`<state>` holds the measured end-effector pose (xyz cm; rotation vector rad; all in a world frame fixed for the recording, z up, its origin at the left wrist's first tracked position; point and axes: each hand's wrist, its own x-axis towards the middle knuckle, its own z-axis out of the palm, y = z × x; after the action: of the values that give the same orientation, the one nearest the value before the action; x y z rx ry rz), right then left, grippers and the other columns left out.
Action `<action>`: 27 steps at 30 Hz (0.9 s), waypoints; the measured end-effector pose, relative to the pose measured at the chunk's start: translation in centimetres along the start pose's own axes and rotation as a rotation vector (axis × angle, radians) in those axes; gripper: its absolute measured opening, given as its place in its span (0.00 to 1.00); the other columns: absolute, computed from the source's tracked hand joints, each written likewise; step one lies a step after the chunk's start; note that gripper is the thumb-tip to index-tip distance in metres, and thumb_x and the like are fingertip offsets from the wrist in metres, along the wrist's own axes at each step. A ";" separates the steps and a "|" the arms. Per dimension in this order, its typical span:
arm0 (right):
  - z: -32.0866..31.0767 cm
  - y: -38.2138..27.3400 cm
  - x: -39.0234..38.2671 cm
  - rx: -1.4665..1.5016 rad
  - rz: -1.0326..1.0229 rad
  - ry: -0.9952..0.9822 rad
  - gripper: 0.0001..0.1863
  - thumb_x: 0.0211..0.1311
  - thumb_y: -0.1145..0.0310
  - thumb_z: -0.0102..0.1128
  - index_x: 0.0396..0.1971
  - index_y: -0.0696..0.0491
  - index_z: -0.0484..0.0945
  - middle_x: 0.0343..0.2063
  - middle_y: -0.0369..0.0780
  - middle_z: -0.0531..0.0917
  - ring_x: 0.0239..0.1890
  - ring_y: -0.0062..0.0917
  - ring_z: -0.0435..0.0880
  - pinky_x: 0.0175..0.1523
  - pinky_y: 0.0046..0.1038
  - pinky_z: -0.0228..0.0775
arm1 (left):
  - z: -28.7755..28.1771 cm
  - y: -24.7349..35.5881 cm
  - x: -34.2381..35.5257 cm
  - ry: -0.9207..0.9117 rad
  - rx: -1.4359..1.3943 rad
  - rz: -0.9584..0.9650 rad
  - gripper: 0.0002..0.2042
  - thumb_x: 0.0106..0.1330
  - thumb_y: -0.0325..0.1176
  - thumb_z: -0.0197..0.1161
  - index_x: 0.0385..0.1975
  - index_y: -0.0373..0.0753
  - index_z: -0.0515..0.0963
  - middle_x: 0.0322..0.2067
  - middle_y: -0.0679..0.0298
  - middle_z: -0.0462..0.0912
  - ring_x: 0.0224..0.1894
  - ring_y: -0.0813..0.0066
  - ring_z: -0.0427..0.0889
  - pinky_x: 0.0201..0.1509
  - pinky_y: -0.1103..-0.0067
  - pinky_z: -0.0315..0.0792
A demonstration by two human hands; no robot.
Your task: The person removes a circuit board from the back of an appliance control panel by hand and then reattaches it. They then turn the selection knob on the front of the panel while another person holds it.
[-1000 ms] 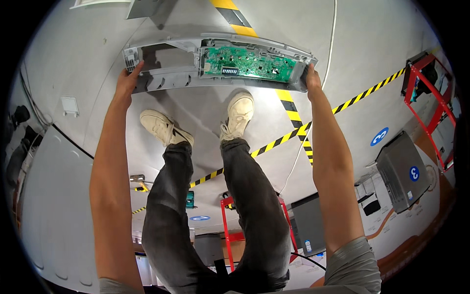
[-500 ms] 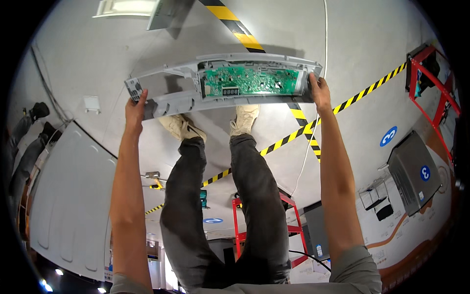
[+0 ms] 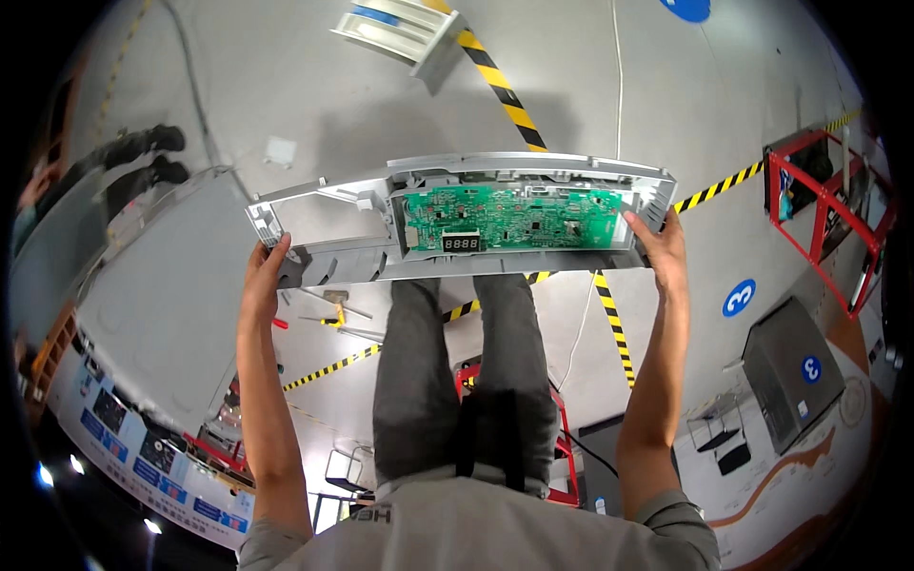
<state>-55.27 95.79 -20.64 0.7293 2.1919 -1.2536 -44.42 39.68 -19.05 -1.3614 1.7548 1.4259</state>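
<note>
A long grey plastic appliance control panel [image 3: 357,268] is held up in front of me, its inner side facing me. Set in its right two thirds is a green circuit board [image 3: 538,221] with a small dark digit display [image 3: 461,244]. The left part of the panel has an open rectangular window through which the floor shows. My left hand [image 3: 261,285] is closed round the panel's lower left corner, thumb on top. At the other end my right hand [image 3: 665,252] grips the right edge, its thumb reaching inside beside the board. Behind the panel, the other fingers are partly hidden.
A white drawer [image 3: 405,30] with a blue insert lies on the floor ahead. To the left stands a large pale appliance cabinet [image 3: 152,300], with another person's legs [image 3: 143,157] beyond it. Red metal frames [image 3: 809,238], a hammer [image 3: 335,298] and striped floor tape [image 3: 500,86] are around.
The panel sits lower in view and closer to my body, with more of the board's face showing. Both hands keep their grip. My view has shifted, and my shoes are now hidden.
</note>
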 end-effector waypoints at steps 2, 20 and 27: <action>-0.7 -3.7 -2.9 0.002 -0.065 -0.001 0.31 0.50 0.62 0.72 0.48 0.63 0.69 0.41 0.46 0.81 0.43 0.28 0.80 0.50 0.26 0.70 | -2.4 3.0 -4.4 0.024 -0.082 0.045 0.24 0.62 0.44 0.63 0.53 0.34 0.71 0.45 0.65 0.76 0.49 0.78 0.71 0.55 0.81 0.62; -5.8 -26.7 -17.5 -0.093 -0.377 -0.228 0.29 0.52 0.67 0.69 0.50 0.66 0.67 0.43 0.48 0.80 0.43 0.28 0.80 0.48 0.27 0.72 | -17.9 6.0 -31.4 0.099 -0.644 0.642 0.32 0.66 0.53 0.54 0.62 0.35 0.63 0.53 0.57 0.74 0.53 0.71 0.75 0.53 0.79 0.68; -4.8 -27.3 -18.8 -0.074 -0.567 -0.257 0.28 0.53 0.69 0.68 0.49 0.66 0.67 0.43 0.49 0.80 0.43 0.28 0.80 0.49 0.27 0.72 | -19.0 2.4 -34.1 0.141 -0.733 0.779 0.33 0.66 0.52 0.54 0.62 0.34 0.62 0.57 0.55 0.70 0.51 0.75 0.75 0.49 0.81 0.71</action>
<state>-60.59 84.57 10.48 -0.1021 2.2815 -1.4189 -29.93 35.14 16.92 -1.1256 2.0665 2.6461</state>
